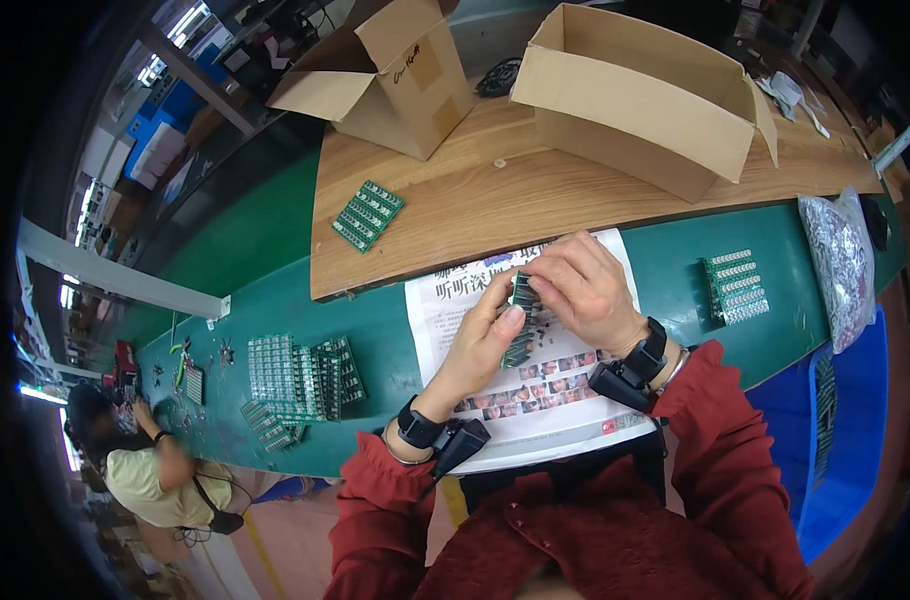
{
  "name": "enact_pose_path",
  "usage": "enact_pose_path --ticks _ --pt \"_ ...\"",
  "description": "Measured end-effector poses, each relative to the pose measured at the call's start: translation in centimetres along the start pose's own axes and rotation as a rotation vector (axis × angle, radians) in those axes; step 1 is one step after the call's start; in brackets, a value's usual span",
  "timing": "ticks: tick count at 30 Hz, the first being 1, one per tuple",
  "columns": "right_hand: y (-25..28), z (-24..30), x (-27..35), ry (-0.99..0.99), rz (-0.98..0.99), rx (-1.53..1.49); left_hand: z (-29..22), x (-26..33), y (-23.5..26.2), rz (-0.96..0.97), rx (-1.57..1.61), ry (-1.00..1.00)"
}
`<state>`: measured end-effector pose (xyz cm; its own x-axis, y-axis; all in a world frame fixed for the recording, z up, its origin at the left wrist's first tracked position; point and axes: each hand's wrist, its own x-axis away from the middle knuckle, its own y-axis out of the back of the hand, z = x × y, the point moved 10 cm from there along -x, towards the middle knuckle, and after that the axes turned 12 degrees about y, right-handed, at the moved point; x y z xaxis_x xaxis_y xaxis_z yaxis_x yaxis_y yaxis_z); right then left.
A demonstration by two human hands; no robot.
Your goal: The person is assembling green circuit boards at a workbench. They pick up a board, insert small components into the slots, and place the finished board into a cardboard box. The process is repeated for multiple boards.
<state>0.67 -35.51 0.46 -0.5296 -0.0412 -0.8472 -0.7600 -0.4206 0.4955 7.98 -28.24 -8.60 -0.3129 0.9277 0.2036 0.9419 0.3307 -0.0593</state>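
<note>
My left hand grips a green circuit board panel between thumb and fingers. The panel stands on edge, with rows of small parts along it. My right hand is closed at its far end, with thumb and curled fingertips against the board. The fingers partly hide the panel. Beneath both hands lies a printed newspaper sheet with several small photos, and some small dark bits show beside the panel.
Stacked board panels lie to the left, more panels to the right. One panel rests on the wooden board, near two open cartons. A plastic bag and blue bin are at right. Another person works at far left.
</note>
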Motion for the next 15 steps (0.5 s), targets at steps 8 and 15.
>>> enact_pose_path --ticks 8,15 --pt "-0.3 -0.6 0.3 0.024 -0.005 -0.06 -0.1 0.0 -0.4 -0.005 0.004 0.042" --pt "-0.1 -0.2 0.3 0.088 -0.014 -0.012 1.4 -0.1 -0.6 0.059 0.12 0.148"
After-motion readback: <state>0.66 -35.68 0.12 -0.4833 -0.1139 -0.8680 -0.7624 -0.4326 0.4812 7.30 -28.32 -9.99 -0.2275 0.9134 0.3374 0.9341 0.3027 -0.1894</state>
